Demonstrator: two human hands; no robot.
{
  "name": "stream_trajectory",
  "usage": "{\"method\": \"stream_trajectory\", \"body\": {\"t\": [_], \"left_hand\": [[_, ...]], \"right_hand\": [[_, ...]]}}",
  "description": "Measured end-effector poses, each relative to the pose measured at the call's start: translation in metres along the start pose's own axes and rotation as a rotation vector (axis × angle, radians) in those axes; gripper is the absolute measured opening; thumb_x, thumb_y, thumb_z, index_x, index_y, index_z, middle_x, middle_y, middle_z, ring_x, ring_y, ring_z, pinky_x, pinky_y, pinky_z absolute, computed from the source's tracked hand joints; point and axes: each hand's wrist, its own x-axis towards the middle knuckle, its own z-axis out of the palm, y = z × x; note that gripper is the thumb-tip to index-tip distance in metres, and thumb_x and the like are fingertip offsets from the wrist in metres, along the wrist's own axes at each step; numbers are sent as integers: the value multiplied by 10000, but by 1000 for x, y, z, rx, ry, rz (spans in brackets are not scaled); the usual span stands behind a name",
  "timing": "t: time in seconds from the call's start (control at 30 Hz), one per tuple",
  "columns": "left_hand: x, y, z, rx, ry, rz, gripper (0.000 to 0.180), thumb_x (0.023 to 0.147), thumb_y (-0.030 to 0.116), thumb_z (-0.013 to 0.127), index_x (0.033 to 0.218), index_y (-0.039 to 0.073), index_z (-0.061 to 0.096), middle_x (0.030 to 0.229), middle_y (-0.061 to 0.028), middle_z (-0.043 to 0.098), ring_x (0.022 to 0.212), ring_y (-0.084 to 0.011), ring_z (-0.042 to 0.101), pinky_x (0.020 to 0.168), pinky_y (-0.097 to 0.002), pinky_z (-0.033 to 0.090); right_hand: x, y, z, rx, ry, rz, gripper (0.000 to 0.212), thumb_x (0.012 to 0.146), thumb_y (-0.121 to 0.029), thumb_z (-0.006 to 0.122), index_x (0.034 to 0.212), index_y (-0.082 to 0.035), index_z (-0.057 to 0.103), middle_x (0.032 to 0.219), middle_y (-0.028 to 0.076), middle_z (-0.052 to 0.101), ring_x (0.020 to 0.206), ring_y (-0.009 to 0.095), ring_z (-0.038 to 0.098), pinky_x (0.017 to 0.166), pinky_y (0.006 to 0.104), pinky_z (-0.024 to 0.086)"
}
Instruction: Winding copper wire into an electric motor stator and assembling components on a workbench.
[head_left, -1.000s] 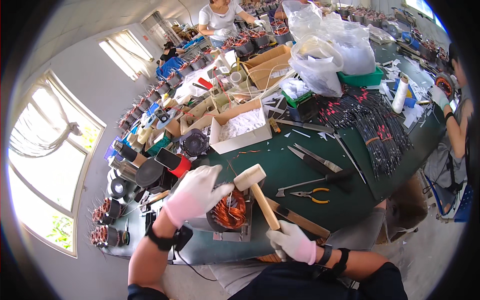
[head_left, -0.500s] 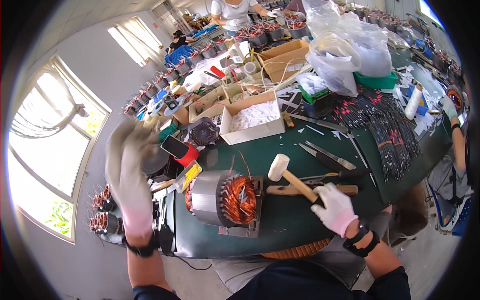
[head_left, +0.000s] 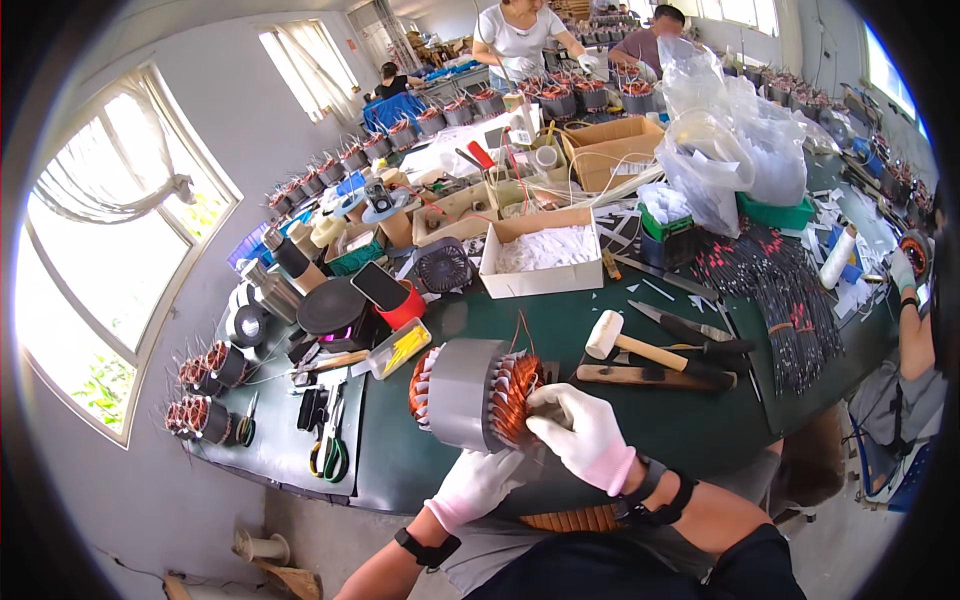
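Observation:
A motor stator (head_left: 462, 395) with a grey metal body and orange copper windings is on the near side of the green table. My gloved left hand (head_left: 478, 487) grips its lower edge from the near side, some of its fingers hidden behind the body. The gloved fingers of my right hand (head_left: 580, 432) are curled against the copper winding (head_left: 514, 405) at the stator's right end. Just beyond my right hand, a white-headed mallet (head_left: 655, 354) with a wooden handle lies beside a flat wooden bar (head_left: 640, 376).
Scissors (head_left: 330, 445) lie at left, near a yellow-filled clear box (head_left: 400, 348) and a phone (head_left: 380, 287) on a red holder. Beyond stand a small fan (head_left: 442, 265) and a white carton (head_left: 538, 255). Knives (head_left: 680, 322) and bundled black sleeves (head_left: 795, 330) lie right. Co-workers sit and stand around.
My right hand has let go of the mallet, now lying on the table, and moved left to the winding. My left hand has come down from the left to the stator, which is turned. The view has shifted.

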Motion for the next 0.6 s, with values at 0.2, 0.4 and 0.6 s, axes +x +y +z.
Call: {"method": "stream_trajectory", "body": {"t": [0.2,0.4,0.6], "left_hand": [[9,22,8,-39,-42,-58,391,794,223,811,1096,32,652,904,-128,665,871,-349,674,796,-467,517],[7,63,28,-100,-18,-225,448,833,180,780,1218,6,631,1094,-173,676,1056,-370,646,924,-471,509],[-24,39,-9,-298,204,-138,338,782,-21,731,1119,11,734,1055,-184,697,990,-403,667,898,-471,535]], "right_hand": [[-13,2,3,-31,116,-33,129,900,10,705,1027,18,680,865,90,694,732,132,658,657,288,537],[-34,-5,-14,-477,178,-449,237,799,60,732,1015,-28,697,844,147,691,708,341,689,611,398,549],[-50,10,-18,-258,204,-192,175,817,42,759,984,-1,729,863,149,717,710,284,706,638,339,556]]}}
